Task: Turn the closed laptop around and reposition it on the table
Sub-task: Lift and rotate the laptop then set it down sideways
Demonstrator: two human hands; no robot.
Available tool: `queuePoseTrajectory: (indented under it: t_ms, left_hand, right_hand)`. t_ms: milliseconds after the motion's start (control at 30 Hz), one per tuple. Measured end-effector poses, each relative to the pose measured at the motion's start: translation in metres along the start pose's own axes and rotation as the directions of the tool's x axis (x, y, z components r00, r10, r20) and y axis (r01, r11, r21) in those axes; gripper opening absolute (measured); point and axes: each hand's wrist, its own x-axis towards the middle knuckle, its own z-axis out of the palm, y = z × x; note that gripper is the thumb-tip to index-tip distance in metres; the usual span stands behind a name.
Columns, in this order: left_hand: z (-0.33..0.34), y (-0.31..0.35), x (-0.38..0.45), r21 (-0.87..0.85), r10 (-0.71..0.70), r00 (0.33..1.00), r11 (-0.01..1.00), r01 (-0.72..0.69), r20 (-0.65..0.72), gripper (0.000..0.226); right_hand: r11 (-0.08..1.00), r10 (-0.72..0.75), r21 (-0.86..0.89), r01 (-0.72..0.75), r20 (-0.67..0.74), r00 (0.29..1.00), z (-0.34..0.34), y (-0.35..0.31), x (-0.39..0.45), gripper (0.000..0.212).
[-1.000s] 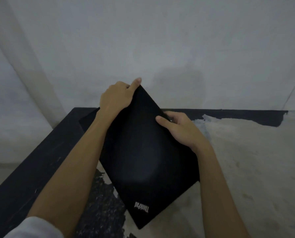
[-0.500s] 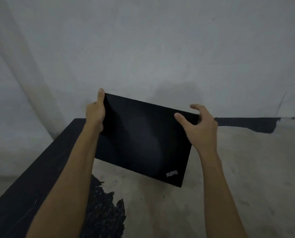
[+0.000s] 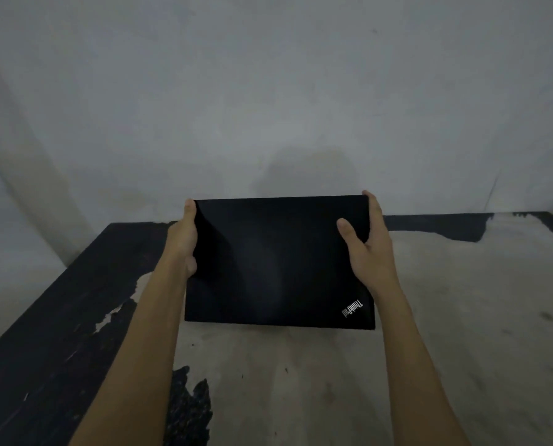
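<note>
The closed black laptop (image 3: 268,262) sits square to me in the middle of the view, its lid facing up and a small silver logo at its near right corner. My left hand (image 3: 183,243) grips its left edge, thumb along the side. My right hand (image 3: 368,246) holds the right edge, thumb on the lid and fingers around the far right corner. Whether its near edge rests on the table (image 3: 301,381) or hovers just above it I cannot tell.
The table top is worn, pale where the black paint has peeled, with a black strip (image 3: 59,317) along its left side and back edge. A plain grey wall (image 3: 268,91) rises right behind the table.
The laptop has turned from a diagonal pose to square with me, the logo corner swinging from near centre to near right. My hands shifted from its far corner to its left and right edges.
</note>
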Motion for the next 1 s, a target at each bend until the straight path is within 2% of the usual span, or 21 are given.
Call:
queuePoseTrajectory:
  t_ms: [67, 167, 200, 467, 600, 733, 867, 1000]
  left_hand:
    - [0.007, -0.008, -0.005, 0.055, 0.03, 0.999, 0.998, -0.031, 0.012, 0.072]
    - [0.021, -0.024, -0.017, 0.13, 0.15, 0.986, 0.979, -0.159, 0.076, 0.031]
    - [0.024, -0.028, -0.02, 0.154, 0.189, 0.978, 0.967, -0.201, 0.09, 0.026]
    - [0.053, -0.066, -0.014, 0.24, 0.349, 0.917, 0.889, -0.389, 0.192, 0.02]
    - [0.066, -0.076, -0.007, 0.24, 0.371, 0.907, 0.879, -0.412, 0.199, 0.028]
    - [0.073, -0.082, 0.0, 0.253, 0.396, 0.902, 0.867, -0.429, 0.172, 0.017]
    - [0.078, -0.086, 0.009, 0.271, 0.387, 0.912, 0.871, -0.409, 0.133, 0.022]
    - [0.077, -0.088, 0.017, 0.345, 0.376, 0.918, 0.851, -0.397, 0.128, 0.026]
  right_hand:
    - [0.998, 0.055, 0.012, -0.056, 0.015, 0.998, -0.009, 0.009, 0.006, 0.073]
    - [0.989, 0.147, 0.014, -0.148, 0.037, 0.988, -0.024, 0.025, 0.015, 0.073]
    - [0.985, 0.173, 0.013, -0.173, 0.042, 0.984, -0.028, 0.03, 0.018, 0.073]
    - [0.95, 0.308, 0.038, -0.31, 0.057, 0.95, -0.054, 0.065, 0.043, 0.075]
    - [0.936, 0.346, 0.045, -0.349, 0.058, 0.936, -0.057, 0.078, 0.058, 0.075]
    - [0.92, 0.39, 0.034, -0.391, 0.031, 0.92, -0.056, 0.091, 0.066, 0.075]
    - [0.911, 0.408, -0.058, -0.409, -0.029, 0.912, -0.054, 0.099, 0.071, 0.077]
    - [0.913, 0.371, -0.16, -0.376, -0.063, 0.927, -0.053, 0.105, 0.073, 0.071]
